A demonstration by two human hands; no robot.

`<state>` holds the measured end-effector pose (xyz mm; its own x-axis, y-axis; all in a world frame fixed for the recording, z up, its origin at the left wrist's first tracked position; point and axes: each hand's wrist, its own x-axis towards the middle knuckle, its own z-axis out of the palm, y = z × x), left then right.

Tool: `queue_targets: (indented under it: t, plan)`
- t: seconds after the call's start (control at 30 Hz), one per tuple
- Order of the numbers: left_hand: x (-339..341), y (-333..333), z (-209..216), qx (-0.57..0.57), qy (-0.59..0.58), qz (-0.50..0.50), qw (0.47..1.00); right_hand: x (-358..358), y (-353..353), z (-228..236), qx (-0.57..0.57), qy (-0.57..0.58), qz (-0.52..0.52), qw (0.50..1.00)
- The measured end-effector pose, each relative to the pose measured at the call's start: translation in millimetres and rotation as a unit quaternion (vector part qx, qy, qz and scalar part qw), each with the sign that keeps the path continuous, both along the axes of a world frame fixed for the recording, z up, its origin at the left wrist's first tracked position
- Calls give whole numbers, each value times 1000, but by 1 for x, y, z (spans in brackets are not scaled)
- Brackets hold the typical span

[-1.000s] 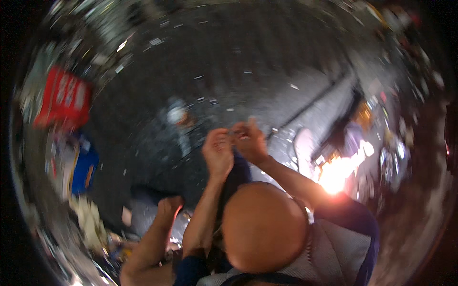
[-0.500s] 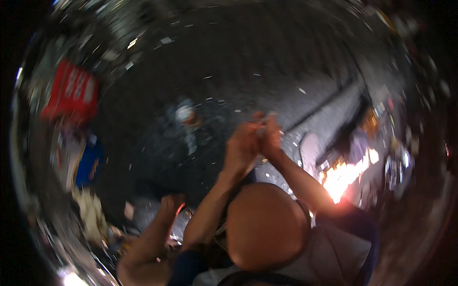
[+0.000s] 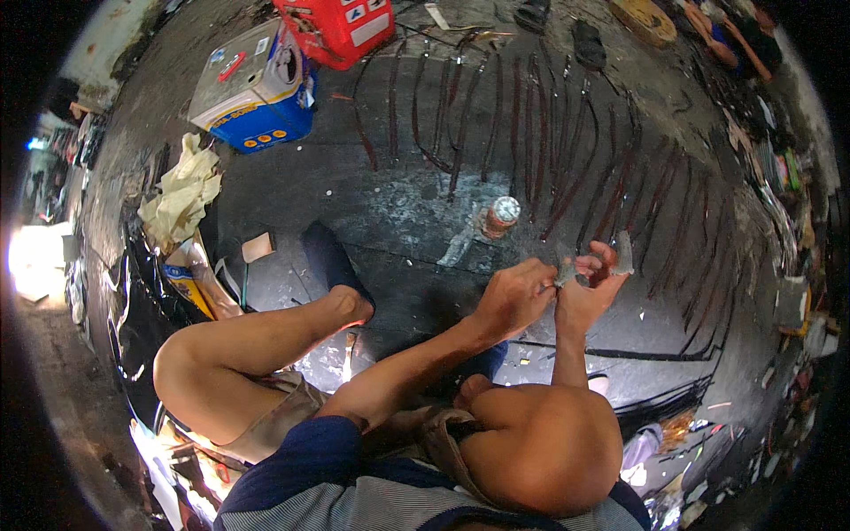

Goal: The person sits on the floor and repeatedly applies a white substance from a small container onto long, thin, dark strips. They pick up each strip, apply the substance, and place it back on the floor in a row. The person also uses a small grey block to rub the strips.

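My left hand (image 3: 521, 296) and my right hand (image 3: 584, 288) are close together over the dark floor mat, in front of my raised knee. The left fingers are pinched together near a small pale thing (image 3: 564, 271), too small to name. My right fingers are curled, and a thin, greyish, rough-looking piece (image 3: 624, 254) shows between its thumb and fingers. Beyond the left hand stands a small jar (image 3: 501, 218) with a whitish top and reddish-brown side, on a white-smeared patch of the mat (image 3: 425, 217).
Long dark-brown strips (image 3: 531, 133) lie in rows across the mat's far side. At the back left are a blue-and-white tin (image 3: 266, 111) and a red container (image 3: 350, 26). Crumpled yellowish paper (image 3: 181, 190) lies left, a small beige block (image 3: 258, 247) near my foot, black strips (image 3: 660, 403) at right.
The view has swung and sharpened, so the strips and the tin now show clearly. My hands, close together before, now have the right one's fingers curled slightly apart from the left.
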<state>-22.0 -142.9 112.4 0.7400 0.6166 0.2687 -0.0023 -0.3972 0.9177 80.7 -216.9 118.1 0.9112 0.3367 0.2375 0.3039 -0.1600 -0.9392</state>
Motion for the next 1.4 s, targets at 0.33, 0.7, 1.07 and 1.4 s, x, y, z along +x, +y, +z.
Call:
queue_targets:
  t: [0.33,0.7,1.07,1.4]
  plan:
    - [-15,38,-7,81,-15,-120,989,-11,14,-43,21,79,66,994]
    - [-19,244,-115,314,245,127,908,-58,-59,-111,-379,64,394,835]
    - [-6,272,-140,460,336,-42,821,-46,-42,-86,-335,147,318,875]
    - [-55,212,-86,190,333,194,903,-39,28,-46,-147,145,289,935]
